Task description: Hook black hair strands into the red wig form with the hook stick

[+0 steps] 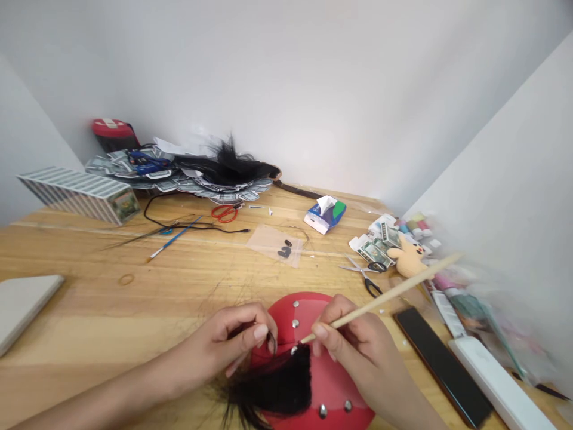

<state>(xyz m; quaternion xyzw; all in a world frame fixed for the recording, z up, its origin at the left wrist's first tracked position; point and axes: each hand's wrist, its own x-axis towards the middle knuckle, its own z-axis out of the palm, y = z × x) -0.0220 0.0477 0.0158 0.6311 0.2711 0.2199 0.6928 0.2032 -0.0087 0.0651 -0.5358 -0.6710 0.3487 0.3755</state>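
On the wooden table in front of me lies a round red pad with several silver pin heads in it. A patch of black hair is on the pad, its strands spreading left onto the table. My right hand grips a long, thin wooden-handled hook tool, its tip down at the top edge of the hair patch beside a pin. My left hand is closed in a pinch on a few dark hair strands at the pad's left edge. The tool's very tip is too small to make out.
Beyond the pad lie a clear plastic sheet with small black clips, a tissue pack and scissors. A phone and a white box are at right. A boxed stack and more black hair stand at back left.
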